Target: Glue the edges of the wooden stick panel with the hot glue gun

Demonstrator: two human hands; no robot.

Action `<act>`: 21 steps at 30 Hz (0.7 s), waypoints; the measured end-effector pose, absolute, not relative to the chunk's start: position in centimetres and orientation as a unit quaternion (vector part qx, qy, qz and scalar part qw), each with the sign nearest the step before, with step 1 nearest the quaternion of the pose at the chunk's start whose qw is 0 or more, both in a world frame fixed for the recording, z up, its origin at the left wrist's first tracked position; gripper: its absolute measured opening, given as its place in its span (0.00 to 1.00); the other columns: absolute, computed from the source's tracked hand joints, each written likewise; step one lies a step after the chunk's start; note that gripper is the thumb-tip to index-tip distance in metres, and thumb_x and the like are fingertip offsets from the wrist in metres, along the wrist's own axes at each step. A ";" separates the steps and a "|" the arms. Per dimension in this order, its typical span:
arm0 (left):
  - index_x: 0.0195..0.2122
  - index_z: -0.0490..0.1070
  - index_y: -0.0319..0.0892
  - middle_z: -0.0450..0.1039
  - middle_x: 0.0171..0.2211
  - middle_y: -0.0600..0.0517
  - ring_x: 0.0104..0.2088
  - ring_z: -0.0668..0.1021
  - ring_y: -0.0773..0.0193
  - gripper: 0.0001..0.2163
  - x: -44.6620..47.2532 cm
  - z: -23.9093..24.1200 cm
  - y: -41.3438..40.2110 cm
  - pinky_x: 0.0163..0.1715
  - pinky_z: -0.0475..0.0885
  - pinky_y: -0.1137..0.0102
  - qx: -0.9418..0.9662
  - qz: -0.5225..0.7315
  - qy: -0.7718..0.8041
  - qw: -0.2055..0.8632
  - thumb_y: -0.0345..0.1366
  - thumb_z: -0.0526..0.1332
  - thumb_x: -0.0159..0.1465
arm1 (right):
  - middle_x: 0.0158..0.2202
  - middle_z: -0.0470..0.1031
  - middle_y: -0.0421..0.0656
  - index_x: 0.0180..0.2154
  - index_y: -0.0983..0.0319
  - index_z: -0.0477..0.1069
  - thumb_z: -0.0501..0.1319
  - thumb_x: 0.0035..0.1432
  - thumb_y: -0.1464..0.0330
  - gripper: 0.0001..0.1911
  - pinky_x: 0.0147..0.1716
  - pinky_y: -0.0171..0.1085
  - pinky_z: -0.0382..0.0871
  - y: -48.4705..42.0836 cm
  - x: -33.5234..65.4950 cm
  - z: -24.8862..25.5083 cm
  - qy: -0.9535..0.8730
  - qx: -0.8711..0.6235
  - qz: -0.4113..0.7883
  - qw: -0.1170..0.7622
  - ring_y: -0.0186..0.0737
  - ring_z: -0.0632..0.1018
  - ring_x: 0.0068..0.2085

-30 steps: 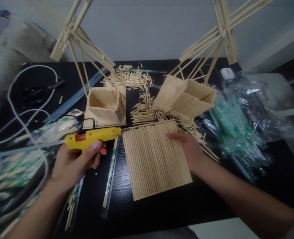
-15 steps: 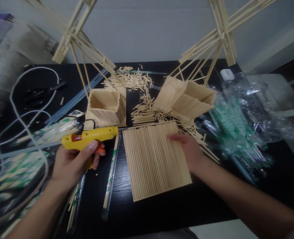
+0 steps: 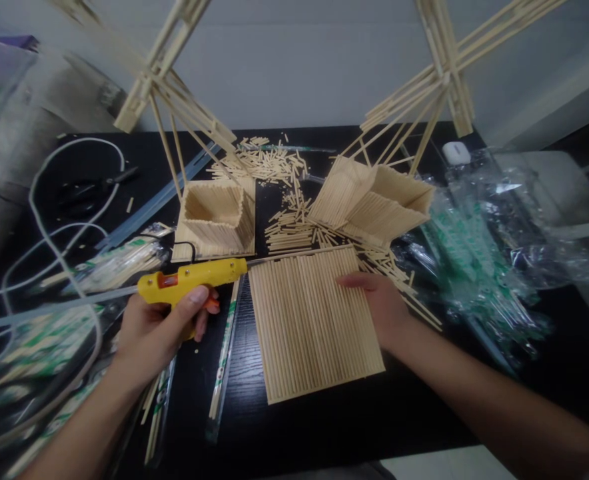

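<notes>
Counter [image 3: 324, 427]: black wood-grain top that carries everything and fills most of the view.
Stick frames: two tall lattices of long bamboo sticks. The left frame [image 3: 174, 87] rises over the left box and the right frame [image 3: 439, 73] over the right one.
Plastic wrappers [image 3: 479, 260]: a crumpled clear heap with green print, on the right of the counter, just beside the panel's far corner.
Stick panel [image 3: 309, 327]: a flat square of sticks laid side by side. It lies on the counter in the middle, between the two hands and near the front edge.
White cable [image 3: 74, 150]: loops across the left of the counter.
Right box [image 3: 374, 200]: open, stick-walled and tipped on its side, behind the panel.
Left box [image 3: 214, 220]: open and upright on a stick base, just behind the glue gun.
Cut sticks [image 3: 274, 163]: short loose pieces scattered between and behind the boxes.
Left hand [image 3: 154, 333]: grip clamped round the handle of the glue gun, with one finger on the orange trigger.
Right hand [image 3: 382, 303]: fingers laid out over the panel's upper right edge. Whether the grip closes round that edge cannot be told.
Glue gun [image 3: 194, 277]: yellow and held level, its nozzle at the panel's top left corner. A clear glue stick [image 3: 49, 310] trails from its back.
Wrapped chopsticks [image 3: 222, 373]: one sleeved pair lying just left of the panel.
Scissors [image 3: 87, 190]: dark, at the far left, well apart from both hands.
</notes>
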State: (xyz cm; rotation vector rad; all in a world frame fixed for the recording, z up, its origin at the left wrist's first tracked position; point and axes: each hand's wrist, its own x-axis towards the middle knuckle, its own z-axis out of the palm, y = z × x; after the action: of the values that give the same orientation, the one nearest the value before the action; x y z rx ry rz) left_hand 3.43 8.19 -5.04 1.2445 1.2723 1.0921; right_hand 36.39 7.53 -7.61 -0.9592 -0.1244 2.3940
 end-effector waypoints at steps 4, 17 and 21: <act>0.30 0.88 0.43 0.85 0.23 0.50 0.13 0.77 0.64 0.12 3.6 -4.8 8.3 0.11 0.73 0.73 0.504 0.457 0.529 0.507 0.45 0.82 0.62 | 0.41 0.91 0.52 0.55 0.65 0.83 0.67 0.57 0.65 0.25 0.62 0.58 0.80 7.5 36.5 -7.8 -0.043 -0.352 0.892 0.279 0.62 0.90 0.52; 0.28 0.88 0.42 0.85 0.23 0.48 0.12 0.77 0.64 0.19 2.9 -5.6 7.9 0.10 0.74 0.73 0.525 0.438 0.523 0.509 0.53 0.79 0.66 | 0.39 0.90 0.52 0.51 0.65 0.84 0.69 0.55 0.64 0.23 0.62 0.57 0.80 7.5 36.2 -7.6 -0.049 -0.373 0.884 0.278 0.62 0.90 0.52; 0.29 0.88 0.43 0.85 0.23 0.49 0.13 0.77 0.64 0.18 3.0 -5.4 8.1 0.10 0.74 0.73 0.511 0.449 0.528 0.509 0.52 0.80 0.65 | 0.38 0.90 0.52 0.51 0.65 0.85 0.68 0.54 0.65 0.22 0.62 0.57 0.80 7.4 36.3 -7.8 -0.056 -0.363 0.886 0.284 0.62 0.90 0.52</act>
State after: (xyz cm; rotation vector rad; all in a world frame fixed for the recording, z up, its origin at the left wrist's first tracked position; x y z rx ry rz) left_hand 2.99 8.09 -5.44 1.2307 1.2712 1.0806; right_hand 36.28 7.45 -7.80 -0.9719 -0.1504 2.3705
